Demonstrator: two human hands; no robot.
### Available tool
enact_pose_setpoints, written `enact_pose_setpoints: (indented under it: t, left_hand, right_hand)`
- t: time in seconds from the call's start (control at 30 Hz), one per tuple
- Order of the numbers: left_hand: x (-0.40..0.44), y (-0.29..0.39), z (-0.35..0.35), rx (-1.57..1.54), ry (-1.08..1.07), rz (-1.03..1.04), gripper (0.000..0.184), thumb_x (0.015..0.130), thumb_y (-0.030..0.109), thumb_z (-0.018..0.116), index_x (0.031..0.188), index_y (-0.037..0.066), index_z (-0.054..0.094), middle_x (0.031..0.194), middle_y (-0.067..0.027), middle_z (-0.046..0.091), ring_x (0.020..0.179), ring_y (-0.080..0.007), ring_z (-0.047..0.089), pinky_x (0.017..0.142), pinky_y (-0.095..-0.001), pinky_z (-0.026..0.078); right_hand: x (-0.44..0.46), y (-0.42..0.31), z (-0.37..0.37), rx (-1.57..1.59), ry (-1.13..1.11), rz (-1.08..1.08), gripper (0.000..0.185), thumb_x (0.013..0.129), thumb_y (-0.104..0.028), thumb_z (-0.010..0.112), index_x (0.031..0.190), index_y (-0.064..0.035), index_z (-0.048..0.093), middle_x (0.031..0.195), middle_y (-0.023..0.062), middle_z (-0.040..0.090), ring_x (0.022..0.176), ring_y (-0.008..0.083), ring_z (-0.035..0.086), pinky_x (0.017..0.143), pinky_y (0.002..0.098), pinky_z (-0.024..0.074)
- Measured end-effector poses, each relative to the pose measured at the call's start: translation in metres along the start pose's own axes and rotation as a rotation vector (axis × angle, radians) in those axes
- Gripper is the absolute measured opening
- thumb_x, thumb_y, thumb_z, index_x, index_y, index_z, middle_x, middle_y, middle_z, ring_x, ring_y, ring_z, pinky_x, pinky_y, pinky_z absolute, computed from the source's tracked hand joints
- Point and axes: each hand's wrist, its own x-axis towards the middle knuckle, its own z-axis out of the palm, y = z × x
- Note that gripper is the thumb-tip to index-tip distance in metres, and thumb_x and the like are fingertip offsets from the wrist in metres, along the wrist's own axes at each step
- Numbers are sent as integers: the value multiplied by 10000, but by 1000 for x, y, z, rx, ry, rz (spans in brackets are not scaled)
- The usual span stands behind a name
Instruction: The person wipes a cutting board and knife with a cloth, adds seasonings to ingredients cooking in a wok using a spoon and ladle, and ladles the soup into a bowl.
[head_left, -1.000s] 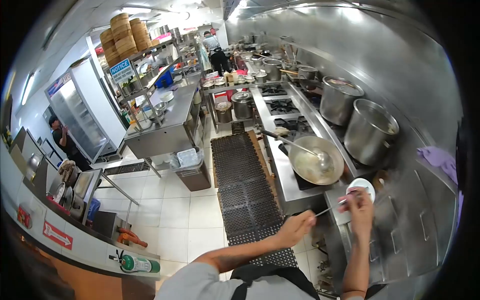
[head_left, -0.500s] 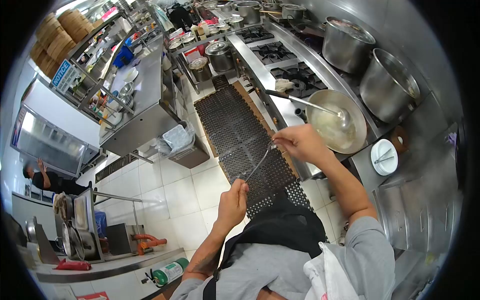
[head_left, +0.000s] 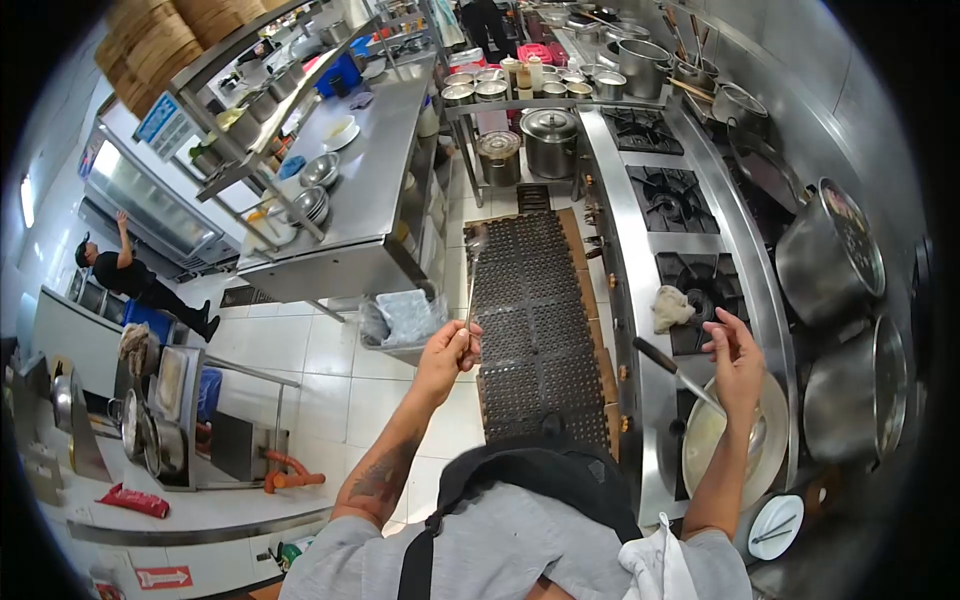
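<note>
My left hand (head_left: 448, 355) is closed around the thin handle of a metal utensil (head_left: 472, 285). It points up and away over the black floor mat; its far end is too blurred to tell fork from spoon. My right hand (head_left: 738, 365) is open, its fingers apart and curved, with nothing in them. It hovers over the front of the stove, between a crumpled cloth (head_left: 673, 308) and a wok (head_left: 776, 465). A ladle with a black handle (head_left: 655, 358) rests in the wok, partly hidden by my right forearm.
Large steel pots (head_left: 835, 250) line the wall behind the burners (head_left: 672, 198). A steel worktable (head_left: 370, 185) with bowls stands left, a lined bin (head_left: 405, 315) by its corner. One person (head_left: 125, 270) stands far left. A perforated mat (head_left: 540, 350) covers the aisle.
My right hand has let go of the utensil's far end and moved right, over the stove. My left hand still holds the utensil, now more upright. The view has turned and shifted.
</note>
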Motion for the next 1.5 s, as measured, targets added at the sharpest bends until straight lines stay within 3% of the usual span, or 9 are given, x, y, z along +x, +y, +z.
enact_pose_setpoints:
  t: [0.2, 0.37, 0.6, 0.87, 1.03, 1.23, 1.3, 1.37, 1.5]
  left_hand:
    - [113, -45, -2, -126, -141, -352, 228, 1033, 202, 554, 1182, 36, 605, 888, -64, 674, 604, -71, 519, 559, -220, 439]
    - [273, -102, -7, -71, -125, -595, 210, 1032, 207, 523, 1111, 42, 626, 733, 5, 552, 561, -89, 457, 514, -230, 393]
    - [623, -84, 3, -57, -141, -458, 201, 974, 216, 559, 862, 64, 631, 613, 19, 528, 442, -91, 408, 404, -278, 320]
    - [1020, -8, 66, -80, -134, -288, 241, 971, 151, 535, 799, 32, 653, 614, -9, 553, 461, -114, 448, 405, -292, 343]
    - [1156, 25, 101, -281, -125, -395, 616, 1071, 506, 300, 893, 15, 626, 634, -19, 565, 475, -110, 415, 450, -273, 361]
    - [1078, -50, 97, -154, -392, -449, 668, 1061, 541, 298, 893, 28, 692, 638, -8, 620, 455, -87, 475, 395, -250, 358]
    - [1004, -119, 82, -71, -345, -795, 505, 1055, 426, 396, 853, 65, 685, 624, -27, 608, 466, -95, 498, 397, -253, 373]
    - [913, -191, 52, 158, -649, -913, 288, 947, 271, 533, 761, 77, 637, 601, -46, 601, 476, -142, 530, 396, -294, 391]
    - [730, -218, 47, 495, -800, -1291, 270, 976, 298, 631, 1173, 113, 622, 916, -48, 712, 680, -128, 606, 540, -276, 460]
  right_hand:
    - [96, 9, 16, -131, -67, 8, 261, 944, -61, 625, 1196, -2, 662, 950, 97, 749, 777, 119, 673, 721, 255, 526]
    - [162, 12, 32, -331, -121, -17, 252, 924, -44, 643, 1168, 13, 667, 952, 125, 746, 799, 152, 694, 727, 270, 527]
    - [271, 36, 107, -369, -17, 162, 259, 905, -38, 660, 1156, 24, 669, 923, 136, 739, 798, 148, 683, 732, 277, 526]
    - [302, 140, 223, -22, 66, 770, 281, 961, -143, 639, 1189, 23, 644, 936, 104, 731, 774, 134, 668, 691, 258, 525]
    - [310, 121, 264, 67, 152, 975, 295, 981, -129, 607, 1219, 45, 610, 971, 131, 736, 775, 132, 682, 672, 246, 535]
    - [314, 106, 286, 87, 348, 1005, 297, 987, -122, 596, 1213, 70, 601, 976, 140, 735, 766, 145, 693, 667, 253, 536]
    - [304, 107, 294, 143, 350, 1062, 295, 989, -124, 595, 1227, 50, 602, 967, 142, 733, 770, 158, 697, 684, 260, 543]
    - [288, 115, 302, 174, 308, 1090, 290, 990, -146, 599, 1213, 39, 619, 961, 132, 735, 770, 158, 694, 694, 269, 546]
    - [180, 154, 317, -93, 155, 1031, 249, 979, -219, 619, 1076, -4, 699, 884, 53, 725, 731, 117, 636, 676, 293, 520]
